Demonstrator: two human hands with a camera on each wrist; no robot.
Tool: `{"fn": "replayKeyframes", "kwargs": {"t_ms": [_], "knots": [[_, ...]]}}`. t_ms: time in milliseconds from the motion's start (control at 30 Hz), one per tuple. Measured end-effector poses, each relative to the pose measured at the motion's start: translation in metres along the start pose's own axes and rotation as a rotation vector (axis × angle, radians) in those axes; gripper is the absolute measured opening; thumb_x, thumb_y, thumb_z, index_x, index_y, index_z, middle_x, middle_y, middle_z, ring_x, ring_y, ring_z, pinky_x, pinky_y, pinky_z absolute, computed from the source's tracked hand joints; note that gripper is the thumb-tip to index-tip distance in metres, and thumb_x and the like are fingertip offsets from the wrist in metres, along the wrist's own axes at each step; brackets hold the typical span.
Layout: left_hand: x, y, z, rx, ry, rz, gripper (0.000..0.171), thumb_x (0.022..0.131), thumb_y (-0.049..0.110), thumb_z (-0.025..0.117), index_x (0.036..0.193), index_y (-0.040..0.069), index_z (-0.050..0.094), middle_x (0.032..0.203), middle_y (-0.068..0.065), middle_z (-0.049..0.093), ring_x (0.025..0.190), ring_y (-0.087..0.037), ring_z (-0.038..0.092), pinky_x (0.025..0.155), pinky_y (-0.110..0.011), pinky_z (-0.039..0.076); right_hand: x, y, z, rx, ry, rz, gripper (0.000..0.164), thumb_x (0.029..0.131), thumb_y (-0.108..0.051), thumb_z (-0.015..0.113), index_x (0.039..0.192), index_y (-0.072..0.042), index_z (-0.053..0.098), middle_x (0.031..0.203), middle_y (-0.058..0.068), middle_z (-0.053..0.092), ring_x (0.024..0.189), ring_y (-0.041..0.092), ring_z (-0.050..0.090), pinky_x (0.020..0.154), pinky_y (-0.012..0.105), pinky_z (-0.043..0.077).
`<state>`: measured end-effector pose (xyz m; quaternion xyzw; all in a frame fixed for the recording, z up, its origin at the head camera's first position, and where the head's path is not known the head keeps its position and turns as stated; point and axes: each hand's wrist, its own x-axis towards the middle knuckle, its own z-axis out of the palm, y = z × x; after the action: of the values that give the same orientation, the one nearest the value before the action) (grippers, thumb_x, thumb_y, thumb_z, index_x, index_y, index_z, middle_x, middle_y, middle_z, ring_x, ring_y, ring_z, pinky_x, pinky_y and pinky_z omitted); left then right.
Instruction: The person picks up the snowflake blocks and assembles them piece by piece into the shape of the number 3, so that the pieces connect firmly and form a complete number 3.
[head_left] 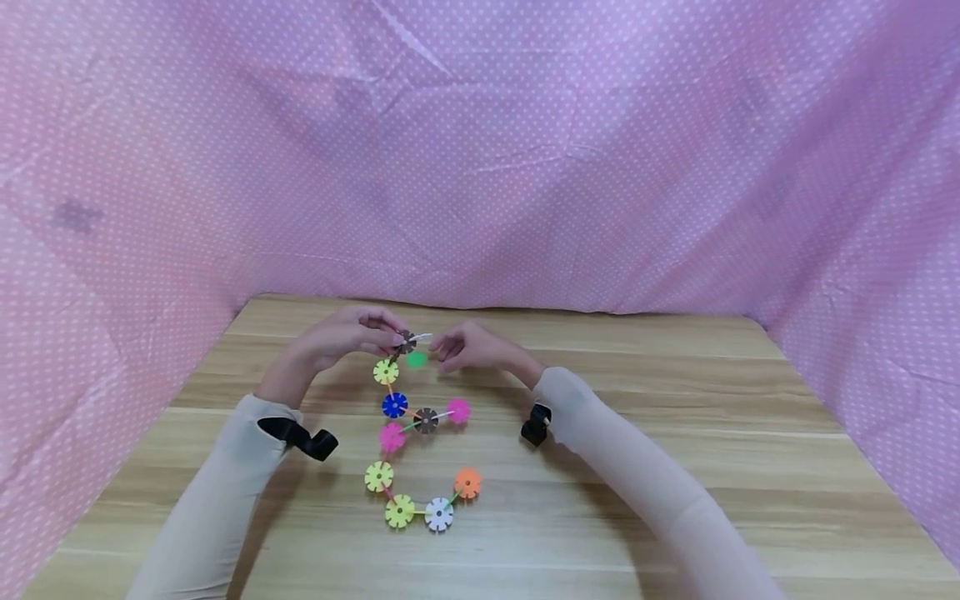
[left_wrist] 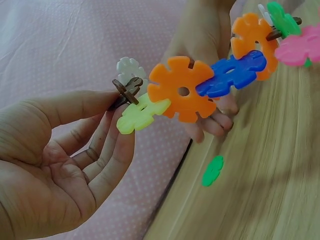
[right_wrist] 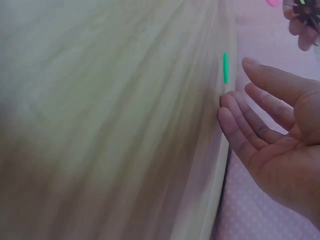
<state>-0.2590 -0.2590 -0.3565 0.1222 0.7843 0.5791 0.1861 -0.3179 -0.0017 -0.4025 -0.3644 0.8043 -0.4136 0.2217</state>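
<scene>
My left hand [head_left: 352, 336] pinches a brown notched disc [head_left: 407, 342] between thumb and fingertips, at the far end of a chain of linked plastic flower discs. A white disc [left_wrist: 131, 69] and a yellow disc [left_wrist: 143, 115] join onto the brown one, with an orange disc [left_wrist: 181, 90] and a blue disc [left_wrist: 232, 74] following in the left wrist view. To the right, my right hand [head_left: 474, 346] has its fingers loosely bent and holds nothing. A loose green disc [head_left: 417, 359] lies on the table between the hands, close to the right fingertips [right_wrist: 227, 100].
The chain runs down the wooden table [head_left: 637, 467] toward me, with a side branch ending in a pink disc [head_left: 459, 411]. Its near end curves right to an orange disc [head_left: 468, 482]. A pink dotted cloth [head_left: 510, 167] hangs behind the table and at both sides.
</scene>
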Motion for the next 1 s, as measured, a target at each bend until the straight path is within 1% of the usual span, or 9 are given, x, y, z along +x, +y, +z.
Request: {"fn": "replayKeyframes", "kwargs": {"t_ms": [133, 267, 400, 467, 533, 633, 767, 900, 1000], "knots": [[-0.003, 0.002, -0.003, -0.014, -0.001, -0.006, 0.032, 0.096, 0.006, 0.065, 0.123, -0.009, 0.058, 0.097, 0.001, 0.072, 0.088, -0.013, 0.071, 0.086, -0.031, 0.061, 0.010, -0.002, 0.004, -0.015, -0.021, 0.017, 0.044, 0.087, 0.001, 0.077, 0.128, 0.005, 0.064, 0.120, 0.022, 0.069, 0.105, 0.026, 0.068, 0.091, 0.023, 0.057], [-0.005, 0.003, -0.005, -0.025, -0.003, -0.003, 0.029, 0.095, 0.004, 0.064, 0.121, -0.008, 0.060, 0.096, 0.001, 0.072, 0.088, -0.013, 0.071, 0.085, -0.031, 0.061, 0.020, 0.000, 0.005, -0.070, -0.036, 0.019, 0.047, 0.087, -0.004, 0.079, 0.132, 0.001, 0.064, 0.118, 0.018, 0.069, 0.104, 0.022, 0.065, 0.090, 0.023, 0.056], [-0.006, 0.002, -0.007, -0.030, -0.002, -0.009, 0.026, 0.095, 0.004, 0.064, 0.119, -0.007, 0.062, 0.095, 0.001, 0.073, 0.087, -0.013, 0.071, 0.085, -0.031, 0.061, 0.027, 0.000, 0.006, -0.140, -0.099, 0.000, 0.049, 0.090, -0.010, 0.078, 0.136, -0.005, 0.063, 0.116, 0.012, 0.068, 0.099, 0.014, 0.061, 0.086, 0.019, 0.053], [-0.007, 0.001, -0.006, -0.031, -0.003, -0.014, 0.026, 0.096, 0.005, 0.065, 0.119, -0.006, 0.062, 0.095, 0.001, 0.074, 0.087, -0.014, 0.072, 0.085, -0.031, 0.061, 0.029, -0.001, 0.006, -0.166, -0.143, -0.022, 0.047, 0.091, -0.010, 0.076, 0.137, -0.005, 0.063, 0.103, 0.009, 0.066, 0.088, 0.010, 0.057, 0.077, 0.017, 0.049], [-0.006, 0.001, -0.006, -0.034, -0.006, -0.019, 0.027, 0.096, 0.006, 0.066, 0.119, -0.006, 0.062, 0.095, 0.001, 0.074, 0.088, -0.014, 0.071, 0.085, -0.031, 0.061, 0.029, -0.003, 0.007, -0.183, -0.174, -0.038, 0.043, 0.091, -0.008, 0.075, 0.133, -0.004, 0.065, 0.092, 0.005, 0.061, 0.078, 0.007, 0.051, 0.070, 0.015, 0.044], [-0.003, -0.001, -0.005, -0.036, -0.009, -0.020, 0.029, 0.096, 0.008, 0.066, 0.121, -0.006, 0.061, 0.095, 0.001, 0.074, 0.089, -0.013, 0.071, 0.086, -0.030, 0.061, 0.024, -0.006, 0.006, -0.193, -0.192, -0.033, 0.033, 0.089, -0.002, 0.076, 0.121, 0.001, 0.069, 0.080, 0.002, 0.053, 0.070, 0.008, 0.044, 0.063, 0.016, 0.039], [0.005, -0.003, 0.002, -0.038, -0.016, -0.009, 0.033, 0.096, 0.009, 0.066, 0.124, -0.007, 0.059, 0.098, 0.001, 0.074, 0.091, -0.013, 0.071, 0.088, -0.031, 0.061, 0.010, -0.005, 0.000, -0.219, -0.182, 0.016, 0.024, 0.085, -0.001, 0.079, 0.106, 0.001, 0.068, 0.084, 0.002, 0.057, 0.076, 0.009, 0.048, 0.066, 0.016, 0.043], [0.017, -0.003, 0.011, -0.042, -0.029, -0.001, 0.034, 0.096, 0.010, 0.067, 0.125, -0.006, 0.059, 0.100, 0.000, 0.073, 0.094, -0.016, 0.071, 0.090, -0.032, 0.061, -0.005, 0.002, -0.008, -0.222, -0.157, 0.056, 0.026, 0.082, -0.001, 0.082, 0.102, -0.001, 0.066, 0.089, 0.004, 0.060, 0.082, 0.010, 0.054, 0.071, 0.016, 0.047], [0.026, -0.001, 0.019, -0.045, -0.038, -0.004, 0.033, 0.096, 0.010, 0.067, 0.125, -0.006, 0.060, 0.100, 0.000, 0.073, 0.094, -0.016, 0.071, 0.091, -0.034, 0.060, -0.015, 0.010, -0.015, -0.206, -0.128, 0.060, 0.027, 0.080, 0.001, 0.082, 0.101, -0.001, 0.064, 0.091, 0.005, 0.062, 0.084, 0.012, 0.056, 0.073, 0.017, 0.050]]}}
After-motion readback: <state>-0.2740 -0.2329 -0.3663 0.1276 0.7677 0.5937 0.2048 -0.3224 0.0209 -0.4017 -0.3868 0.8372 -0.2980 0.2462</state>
